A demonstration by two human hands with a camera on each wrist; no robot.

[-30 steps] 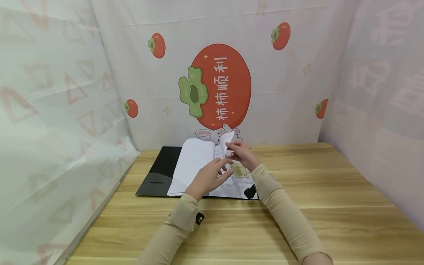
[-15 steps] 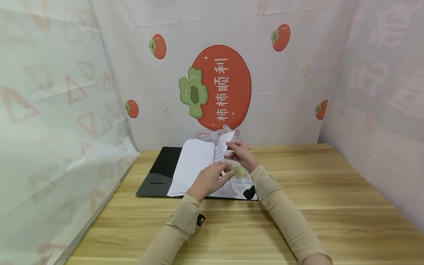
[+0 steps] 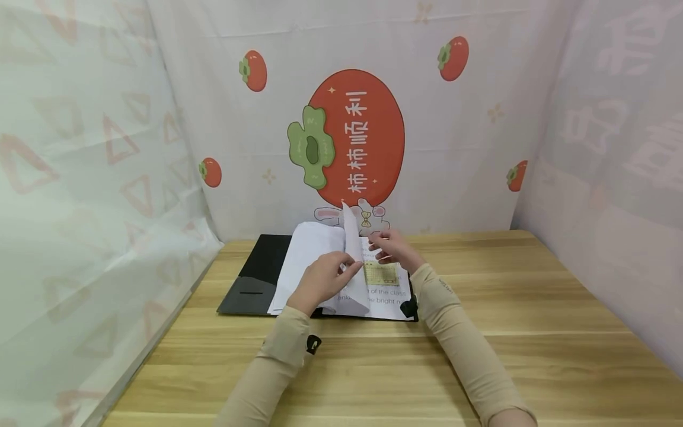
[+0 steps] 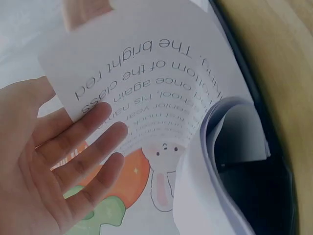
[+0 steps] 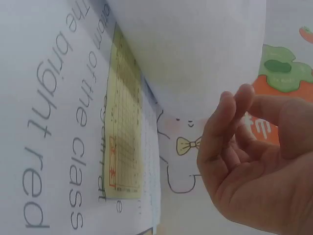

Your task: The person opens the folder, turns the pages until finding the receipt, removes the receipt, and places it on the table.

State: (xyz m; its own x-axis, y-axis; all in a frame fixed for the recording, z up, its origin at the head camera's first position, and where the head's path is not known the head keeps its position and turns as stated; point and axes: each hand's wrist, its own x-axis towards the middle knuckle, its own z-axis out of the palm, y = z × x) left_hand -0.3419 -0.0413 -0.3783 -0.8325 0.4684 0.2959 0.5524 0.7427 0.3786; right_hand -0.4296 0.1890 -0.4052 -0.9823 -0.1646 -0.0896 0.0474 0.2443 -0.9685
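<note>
A black folder (image 3: 265, 261) with white printed sheets lies open on the table. My left hand (image 3: 320, 280) holds the edge of a raised page (image 3: 351, 228) between its thumb and fingers; the page stands curved near the folder's middle. Text in large print covers one face of this page in the left wrist view. On the right-hand sheet (image 3: 386, 305) lies a yellow slip (image 5: 124, 142) with a ruled grid and small red print. Above that sheet, to the right of the page, my right hand (image 3: 397, 250) has loosely bent fingers with nothing between them.
Turned white sheets (image 3: 309, 252) lie over the folder's left half, curling near its middle. The wooden table (image 3: 373, 373) runs to a white cloth backdrop (image 3: 453, 148) printed with persimmons. Cloth walls also stand to the left and right.
The right hand has let go of the page and drawn slightly right. The left hand now holds the page, which has swung left and stands upright, showing more of the yellow slip.
</note>
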